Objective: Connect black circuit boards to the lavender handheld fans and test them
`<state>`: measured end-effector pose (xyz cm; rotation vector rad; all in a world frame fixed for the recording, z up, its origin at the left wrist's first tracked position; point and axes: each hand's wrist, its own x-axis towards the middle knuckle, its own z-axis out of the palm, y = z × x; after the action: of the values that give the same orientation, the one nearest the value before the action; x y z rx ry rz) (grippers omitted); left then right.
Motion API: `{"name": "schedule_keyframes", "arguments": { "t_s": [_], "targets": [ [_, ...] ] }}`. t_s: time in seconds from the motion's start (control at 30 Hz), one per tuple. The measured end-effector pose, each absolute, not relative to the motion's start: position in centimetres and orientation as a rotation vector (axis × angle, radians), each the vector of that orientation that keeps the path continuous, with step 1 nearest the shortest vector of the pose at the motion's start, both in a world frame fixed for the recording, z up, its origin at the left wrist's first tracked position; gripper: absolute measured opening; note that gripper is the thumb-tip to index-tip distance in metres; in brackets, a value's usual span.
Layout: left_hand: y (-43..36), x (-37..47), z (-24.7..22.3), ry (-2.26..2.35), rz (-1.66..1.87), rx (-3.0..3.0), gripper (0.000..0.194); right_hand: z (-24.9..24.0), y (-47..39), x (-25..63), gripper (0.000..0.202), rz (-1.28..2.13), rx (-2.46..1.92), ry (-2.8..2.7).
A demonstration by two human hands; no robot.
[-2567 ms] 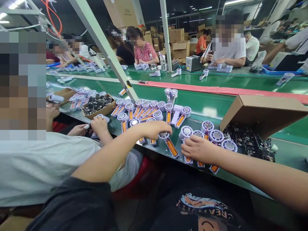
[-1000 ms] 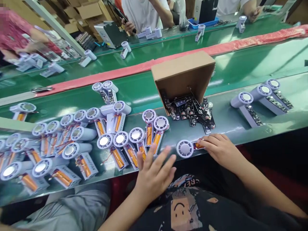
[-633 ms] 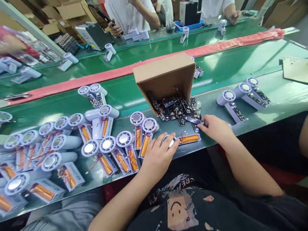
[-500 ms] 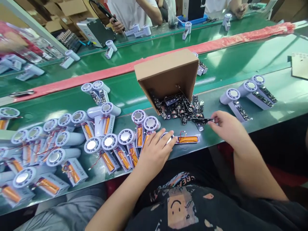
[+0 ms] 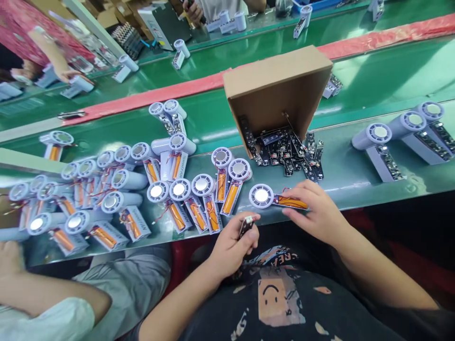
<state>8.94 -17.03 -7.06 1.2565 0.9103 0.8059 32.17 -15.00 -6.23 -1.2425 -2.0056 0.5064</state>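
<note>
Near the front edge of the counter (image 5: pixel 341 196), a light purple fan (image 5: pixel 261 196), lying with its round end up and its handle pointing right. In the handle, an orange battery (image 5: pixel 292 201) with thin red wires by it.

At that handle, the right hand (image 5: pixel 310 208), thumb on the near side and a finger on the far side, a little way apart. Hard to tell if pinching the fan or only touching it. Just off the front edge, below the round end of the fan, the left hand (image 5: pixel 237 241), fingers closed on a small black board (image 5: pixel 245 227) with a white bit on top.

Behind the fan, at the back edge of the counter, a brown box (image 5: pixel 273 73) tipped on its side, with a heap of black boards (image 5: pixel 286 149) spilling out toward the front. Toward the right end, three fans with boards (image 5: pixel 378 135) in a row. Toward the left end, a big crowd of fans with orange batteries (image 5: pixel 202 185). Past the counter, a long red strip (image 5: pixel 152 99) on green. At the far left, a co-worker's arm (image 5: pixel 53 291).
</note>
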Motion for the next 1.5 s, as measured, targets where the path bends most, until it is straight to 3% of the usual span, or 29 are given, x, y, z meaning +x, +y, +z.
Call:
{"name": "schedule_keyframes", "arguments": {
  "t_s": [0.1, 0.23, 0.37, 0.5, 0.8, 1.07, 1.5],
  "targets": [
    [-17.1, 9.2, -7.4, 0.768, 0.864, 0.813, 0.043, -7.2, -13.7, 32.0, 0.008, 0.326, -1.446, -2.159],
    [-16.7, 9.8, -6.9, 0.740, 0.873, 0.618, 0.035, -7.0, -13.9, 30.5, 0.015, 0.148, -1.430, -2.193],
    [-16.0, 10.2, -7.5, 0.809, 0.854, 0.639, 0.040, -6.5, -14.3, 29.4, 0.019, 0.023, -1.355, -2.204],
    [-15.5, 10.1, -8.7, 1.024, 0.891, 0.908, 0.041, -6.7, -14.3, 28.6, 0.017, 0.110, -1.307, -2.186],
    [-14.5, 9.3, -8.6, 1.333, 0.908, 1.367, 0.017, -7.7, -14.6, 27.3, 0.022, 0.147, -1.227, -2.179],
    [-14.8, 9.5, -10.0, 1.147, 0.883, 0.869, 0.045, -7.9, -14.2, 27.4, 0.018, 0.197, -1.259, -2.122],
    [-15.6, 10.6, -10.6, 1.052, 1.029, 0.869, 0.039, -9.0, -14.5, 27.5, 0.016, 0.150, -1.231, -2.040]
  ]
}}
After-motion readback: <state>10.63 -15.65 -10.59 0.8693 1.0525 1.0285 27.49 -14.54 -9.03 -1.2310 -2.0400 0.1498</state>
